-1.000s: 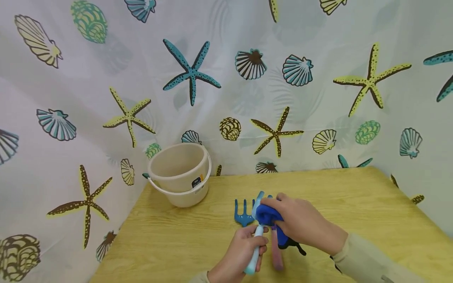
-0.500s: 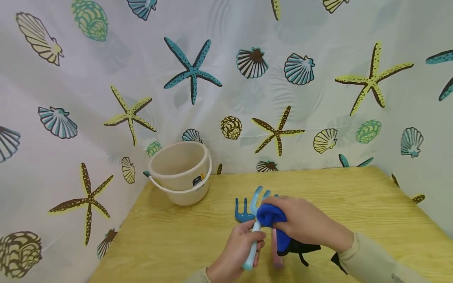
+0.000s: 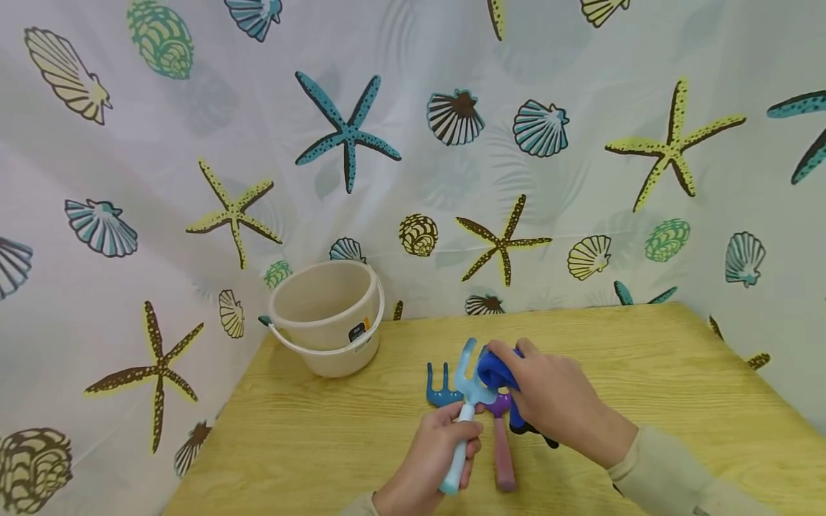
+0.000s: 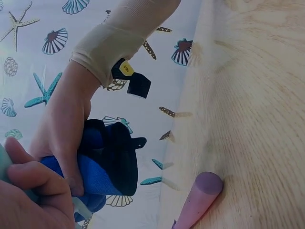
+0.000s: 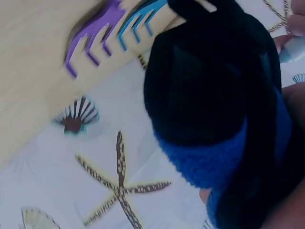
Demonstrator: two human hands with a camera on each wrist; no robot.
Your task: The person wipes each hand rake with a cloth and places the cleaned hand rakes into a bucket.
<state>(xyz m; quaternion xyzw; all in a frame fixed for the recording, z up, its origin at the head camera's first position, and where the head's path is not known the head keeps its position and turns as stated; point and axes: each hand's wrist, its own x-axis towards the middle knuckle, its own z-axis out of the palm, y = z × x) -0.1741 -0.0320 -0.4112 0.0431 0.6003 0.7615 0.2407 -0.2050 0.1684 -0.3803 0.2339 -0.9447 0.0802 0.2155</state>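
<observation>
My left hand (image 3: pixel 429 448) grips the pale handle of a light blue hand rake (image 3: pixel 466 383), tines pointing up and away. In my right hand (image 3: pixel 561 401) is a bunched blue cloth (image 3: pixel 497 369) with black parts, pressed against the rake's head and covering some of its tines. Seen from the left wrist, the right thumb lies over the cloth (image 4: pixel 102 174). Behind and below the hands, a darker blue hand rake (image 3: pixel 444 395) lies on the table, partly covered. A purple hand rake (image 5: pixel 97 33) with a pink handle (image 3: pixel 504 459) lies to its right.
A beige bucket (image 3: pixel 329 322) with a white bail handle stands at the back left of the wood-grain table (image 3: pixel 310 444). A white curtain (image 3: pixel 400 172) printed with shells and starfish hangs behind the table and at both sides.
My right hand has shifted the cloth from the base of the rake's head up and right onto its tines. More of the purple rake shows now. My left hand keeps its grip.
</observation>
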